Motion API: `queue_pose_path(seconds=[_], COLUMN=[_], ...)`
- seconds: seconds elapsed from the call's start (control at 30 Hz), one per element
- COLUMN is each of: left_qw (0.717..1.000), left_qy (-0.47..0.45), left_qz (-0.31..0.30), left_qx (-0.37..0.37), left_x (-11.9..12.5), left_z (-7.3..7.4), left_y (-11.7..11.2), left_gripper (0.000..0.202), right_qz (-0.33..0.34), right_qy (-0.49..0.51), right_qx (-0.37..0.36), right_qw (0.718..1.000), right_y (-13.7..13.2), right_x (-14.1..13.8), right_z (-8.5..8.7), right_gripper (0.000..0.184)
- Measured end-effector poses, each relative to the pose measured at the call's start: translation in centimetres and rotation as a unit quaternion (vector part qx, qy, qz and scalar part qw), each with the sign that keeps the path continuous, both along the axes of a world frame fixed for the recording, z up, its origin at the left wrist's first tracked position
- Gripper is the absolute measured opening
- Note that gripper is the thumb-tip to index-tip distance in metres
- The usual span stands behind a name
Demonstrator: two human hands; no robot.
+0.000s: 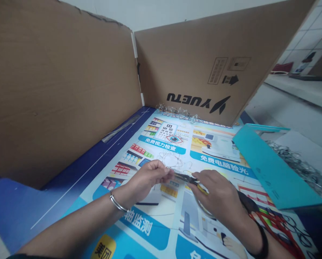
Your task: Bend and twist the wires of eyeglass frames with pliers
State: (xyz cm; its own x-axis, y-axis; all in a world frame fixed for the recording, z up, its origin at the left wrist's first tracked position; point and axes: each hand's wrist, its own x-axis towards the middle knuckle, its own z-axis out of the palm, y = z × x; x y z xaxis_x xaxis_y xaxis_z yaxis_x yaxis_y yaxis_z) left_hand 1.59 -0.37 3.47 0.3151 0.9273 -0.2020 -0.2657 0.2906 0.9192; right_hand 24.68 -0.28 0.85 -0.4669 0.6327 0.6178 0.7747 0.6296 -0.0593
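Observation:
My right hand is closed around a pair of pliers with dark jaws and yellow on the handles. The jaws point left and reach the fingertips of my left hand. That hand is pinched closed on a thin wire, mostly hidden by the fingers. Just beyond the hands, loose loops of fine wire lie on the printed sheet. A silver bracelet is on my left wrist, and a black band on my right.
Cardboard panels stand at the left and back. Small wire pieces lie along the back panel. To the right, a teal folded box sits beside a tangled wire heap. Red and black looped items lie at lower right.

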Motion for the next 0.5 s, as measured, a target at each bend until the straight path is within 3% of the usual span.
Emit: queue_pose_path(seconds=[0.17, 0.3, 0.4, 0.5], left_qw=[0.998, 0.995, 0.992, 0.992], left_qy=[-0.066, -0.091, -0.116, -0.120], left_qz=[-0.003, 0.007, 0.012, -0.001], left_qx=[-0.023, -0.036, -0.046, -0.048], left_x=[0.03, 0.20, 0.36, 0.51], left_z=[0.07, -0.24, -0.62, -0.82], left_y=[-0.06, -0.13, -0.16, -0.21], left_gripper=[0.016, 0.011, 0.024, 0.021], right_qz=[0.011, 0.013, 0.014, 0.018], right_qy=[-0.034, -0.043, -0.050, -0.051], right_qx=[0.055, 0.054, 0.052, 0.055], right_qw=[0.998, 0.998, 0.997, 0.997], right_y=[-0.27, -0.28, -0.25, -0.23], right_x=[-0.09, -0.13, -0.13, -0.10], right_z=[0.76, 0.72, 0.52, 0.44], right_gripper=[0.021, 0.021, 0.021, 0.021])
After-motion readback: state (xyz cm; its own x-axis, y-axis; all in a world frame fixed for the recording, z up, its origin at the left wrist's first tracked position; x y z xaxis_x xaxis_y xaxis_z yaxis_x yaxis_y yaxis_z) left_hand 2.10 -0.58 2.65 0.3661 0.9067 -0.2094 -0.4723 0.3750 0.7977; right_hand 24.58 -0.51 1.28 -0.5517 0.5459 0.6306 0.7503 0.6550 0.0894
